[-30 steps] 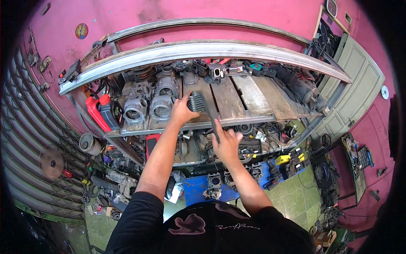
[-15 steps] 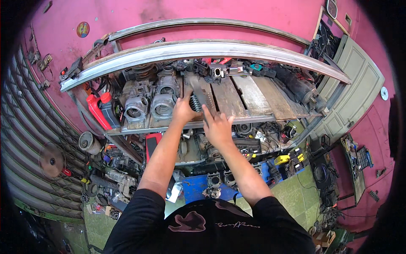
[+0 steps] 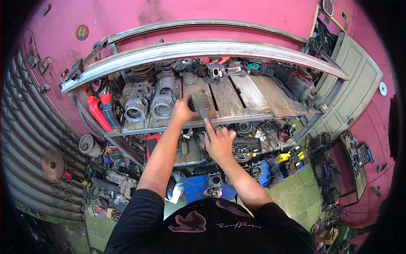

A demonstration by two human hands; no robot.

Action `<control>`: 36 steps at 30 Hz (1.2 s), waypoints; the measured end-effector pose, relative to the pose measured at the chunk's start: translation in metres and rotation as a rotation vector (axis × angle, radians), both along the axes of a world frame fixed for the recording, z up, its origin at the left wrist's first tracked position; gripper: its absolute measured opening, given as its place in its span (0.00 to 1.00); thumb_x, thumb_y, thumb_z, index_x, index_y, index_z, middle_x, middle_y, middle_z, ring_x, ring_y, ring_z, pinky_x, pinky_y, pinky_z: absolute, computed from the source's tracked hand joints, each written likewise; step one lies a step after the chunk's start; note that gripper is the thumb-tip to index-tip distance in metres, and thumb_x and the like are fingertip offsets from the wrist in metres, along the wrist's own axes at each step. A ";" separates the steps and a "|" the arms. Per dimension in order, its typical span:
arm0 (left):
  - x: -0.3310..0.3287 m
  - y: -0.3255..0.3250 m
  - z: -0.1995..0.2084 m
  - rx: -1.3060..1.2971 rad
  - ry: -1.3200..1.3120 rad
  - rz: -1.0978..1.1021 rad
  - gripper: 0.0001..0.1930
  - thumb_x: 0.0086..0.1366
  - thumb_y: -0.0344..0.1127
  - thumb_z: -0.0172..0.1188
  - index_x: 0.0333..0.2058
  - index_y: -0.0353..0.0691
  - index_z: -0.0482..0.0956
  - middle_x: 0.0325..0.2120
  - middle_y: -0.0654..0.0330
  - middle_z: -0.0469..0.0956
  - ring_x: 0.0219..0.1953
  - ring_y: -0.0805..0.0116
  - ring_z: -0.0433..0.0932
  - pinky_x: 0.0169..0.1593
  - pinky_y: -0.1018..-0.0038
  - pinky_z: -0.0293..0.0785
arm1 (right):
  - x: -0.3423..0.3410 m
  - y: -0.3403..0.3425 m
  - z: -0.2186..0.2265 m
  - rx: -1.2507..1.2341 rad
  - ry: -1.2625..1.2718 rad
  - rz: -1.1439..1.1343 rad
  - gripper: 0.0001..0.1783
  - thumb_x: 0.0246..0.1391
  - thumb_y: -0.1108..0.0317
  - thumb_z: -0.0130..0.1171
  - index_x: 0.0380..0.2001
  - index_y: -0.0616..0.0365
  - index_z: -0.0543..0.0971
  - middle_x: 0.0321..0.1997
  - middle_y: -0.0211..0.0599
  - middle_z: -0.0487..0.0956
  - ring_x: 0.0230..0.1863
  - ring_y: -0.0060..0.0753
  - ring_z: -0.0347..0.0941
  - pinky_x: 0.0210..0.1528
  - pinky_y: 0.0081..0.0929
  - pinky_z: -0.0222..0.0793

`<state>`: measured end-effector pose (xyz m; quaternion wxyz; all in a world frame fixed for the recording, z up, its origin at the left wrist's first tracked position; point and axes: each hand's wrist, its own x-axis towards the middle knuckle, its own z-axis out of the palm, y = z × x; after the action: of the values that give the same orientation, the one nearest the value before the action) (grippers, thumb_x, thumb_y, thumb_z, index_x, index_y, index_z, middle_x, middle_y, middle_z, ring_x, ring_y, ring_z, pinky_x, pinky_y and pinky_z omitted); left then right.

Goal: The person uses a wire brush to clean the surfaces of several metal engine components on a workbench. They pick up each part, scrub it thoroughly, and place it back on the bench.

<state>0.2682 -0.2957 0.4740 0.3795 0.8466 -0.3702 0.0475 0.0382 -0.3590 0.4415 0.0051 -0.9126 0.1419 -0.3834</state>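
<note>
On the wooden bench, my left hand (image 3: 183, 111) is closed round the left side of a finned metal engine cylinder (image 3: 207, 100). My right hand (image 3: 220, 143) grips the near end of a long, flat grey brush-like tool (image 3: 200, 105), its index finger stretched along the handle. The tool slants across the top of the fins; its underside is hidden, so I cannot tell its exact kind. Just left of my left hand stand grey engine castings with round bores (image 3: 163, 109).
A metal rail (image 3: 203, 47) runs above the bench. Red and black bottles (image 3: 112, 111) stand at its left end, and a dark cylindrical part (image 3: 296, 86) lies at the right. More engine parts crowd the lower shelf and a blue surface (image 3: 195, 185) below.
My right hand and the tool have drawn back toward me, uncovering more of the fins on the right. My left hand stays nearly in place on the cylinder.
</note>
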 end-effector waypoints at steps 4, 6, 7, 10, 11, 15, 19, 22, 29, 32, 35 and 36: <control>-0.001 0.000 -0.005 0.003 -0.065 0.013 0.56 0.38 0.48 0.85 0.69 0.49 0.69 0.50 0.39 0.83 0.55 0.40 0.81 0.59 0.52 0.79 | 0.039 -0.009 0.026 0.025 0.069 -0.025 0.42 0.57 0.59 0.68 0.75 0.36 0.66 0.44 0.43 0.85 0.58 0.51 0.76 0.54 0.57 0.58; -0.006 -0.004 -0.001 0.026 -0.084 0.050 0.56 0.38 0.48 0.85 0.68 0.48 0.70 0.50 0.40 0.83 0.55 0.40 0.81 0.59 0.52 0.79 | 0.045 -0.013 0.032 0.053 0.150 -0.026 0.43 0.56 0.59 0.69 0.75 0.36 0.66 0.44 0.43 0.85 0.58 0.51 0.76 0.54 0.58 0.58; -0.010 -0.005 -0.001 0.046 -0.059 0.064 0.55 0.37 0.47 0.85 0.68 0.48 0.70 0.50 0.40 0.83 0.55 0.40 0.81 0.59 0.52 0.79 | 0.039 -0.014 0.026 -0.009 0.063 -0.017 0.44 0.55 0.59 0.69 0.75 0.36 0.66 0.43 0.42 0.85 0.54 0.49 0.76 0.53 0.56 0.58; -0.006 -0.003 0.005 0.103 -0.026 0.089 0.55 0.37 0.47 0.85 0.68 0.48 0.71 0.51 0.41 0.83 0.55 0.41 0.81 0.60 0.53 0.79 | 0.014 -0.012 -0.008 -0.109 -0.089 0.028 0.43 0.55 0.60 0.70 0.74 0.38 0.68 0.39 0.38 0.83 0.47 0.44 0.75 0.50 0.53 0.58; -0.005 0.001 0.002 0.131 -0.013 0.093 0.55 0.37 0.47 0.85 0.68 0.48 0.72 0.51 0.41 0.83 0.55 0.41 0.82 0.60 0.53 0.79 | 0.001 -0.007 -0.022 -0.066 -0.051 0.040 0.41 0.55 0.60 0.69 0.73 0.38 0.69 0.37 0.36 0.82 0.47 0.43 0.74 0.49 0.51 0.57; -0.001 0.000 -0.005 0.041 -0.087 0.068 0.55 0.37 0.47 0.84 0.68 0.47 0.71 0.53 0.43 0.83 0.54 0.41 0.82 0.59 0.53 0.79 | -0.025 -0.003 -0.046 -0.021 -0.064 0.056 0.41 0.56 0.61 0.69 0.73 0.39 0.70 0.33 0.33 0.79 0.45 0.40 0.73 0.47 0.48 0.56; -0.007 0.001 0.000 0.043 -0.127 0.037 0.57 0.38 0.49 0.84 0.70 0.46 0.69 0.53 0.45 0.83 0.54 0.41 0.82 0.58 0.53 0.79 | 0.000 -0.017 -0.024 0.049 -0.111 0.015 0.40 0.58 0.60 0.68 0.74 0.41 0.68 0.37 0.33 0.82 0.41 0.39 0.73 0.45 0.46 0.55; -0.008 -0.005 0.001 0.046 -0.119 0.026 0.58 0.37 0.49 0.85 0.70 0.46 0.69 0.53 0.46 0.84 0.53 0.43 0.83 0.58 0.54 0.80 | 0.032 -0.041 0.004 0.136 -0.089 -0.021 0.39 0.61 0.59 0.65 0.75 0.40 0.66 0.39 0.37 0.85 0.41 0.42 0.75 0.47 0.48 0.56; -0.004 0.004 0.003 0.098 -0.178 0.036 0.58 0.37 0.50 0.85 0.70 0.45 0.69 0.48 0.43 0.85 0.50 0.43 0.84 0.56 0.55 0.81 | -0.002 -0.046 -0.024 0.248 -0.104 0.109 0.40 0.62 0.61 0.64 0.76 0.44 0.65 0.35 0.42 0.83 0.39 0.45 0.76 0.49 0.46 0.55; -0.002 0.004 0.005 0.091 -0.174 0.007 0.58 0.38 0.50 0.85 0.70 0.46 0.68 0.46 0.41 0.85 0.49 0.42 0.84 0.55 0.54 0.81 | -0.025 -0.039 -0.050 0.343 -0.036 0.069 0.39 0.62 0.59 0.64 0.75 0.46 0.66 0.37 0.42 0.85 0.41 0.44 0.78 0.48 0.44 0.56; -0.004 0.005 0.002 0.072 -0.153 -0.004 0.57 0.38 0.49 0.84 0.70 0.48 0.68 0.46 0.41 0.85 0.48 0.42 0.84 0.55 0.54 0.81 | -0.021 -0.044 -0.044 0.330 0.021 0.032 0.40 0.62 0.58 0.65 0.75 0.45 0.65 0.36 0.42 0.86 0.40 0.45 0.78 0.48 0.44 0.56; -0.004 0.005 0.001 0.068 -0.151 -0.011 0.57 0.38 0.49 0.84 0.70 0.49 0.68 0.46 0.41 0.85 0.48 0.42 0.85 0.55 0.54 0.81 | -0.012 -0.051 -0.034 0.290 -0.017 0.050 0.40 0.62 0.58 0.65 0.76 0.44 0.65 0.37 0.42 0.86 0.39 0.45 0.78 0.49 0.45 0.56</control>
<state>0.2642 -0.2908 0.4746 0.3217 0.8511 -0.4036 0.0965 0.0265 -0.4096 0.4071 0.1477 -0.9023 0.1731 -0.3662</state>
